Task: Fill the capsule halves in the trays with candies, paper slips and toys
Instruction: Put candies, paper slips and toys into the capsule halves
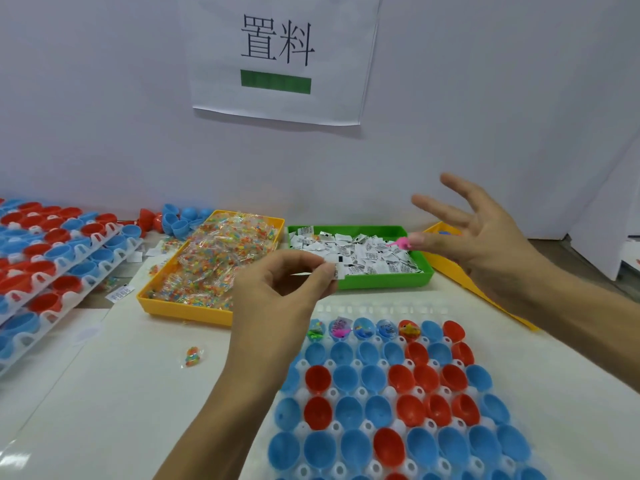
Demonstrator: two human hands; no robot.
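Observation:
A white tray (313,370) in front of me holds rows of blue and red capsule halves (401,407). Several halves in its far row hold items; the rest look bare inside. My left hand (277,292) pinches a candy packet and a white paper slip (334,270) over the near edge of the green tray of paper slips (377,284). My right hand (474,237) pinches a small pink toy (398,243) between thumb and a finger, other fingers spread, above the green tray's right side. A yellow tray of candy packets (180,304) sits to the left.
Another yellow tray (450,268) lies at the right, mostly hidden by my right hand. Stacked trays of capsule halves (52,258) stand at the far left, loose blue halves (180,220) behind. One candy packet (193,355) lies on the table. A paper sign (277,57) hangs on the wall.

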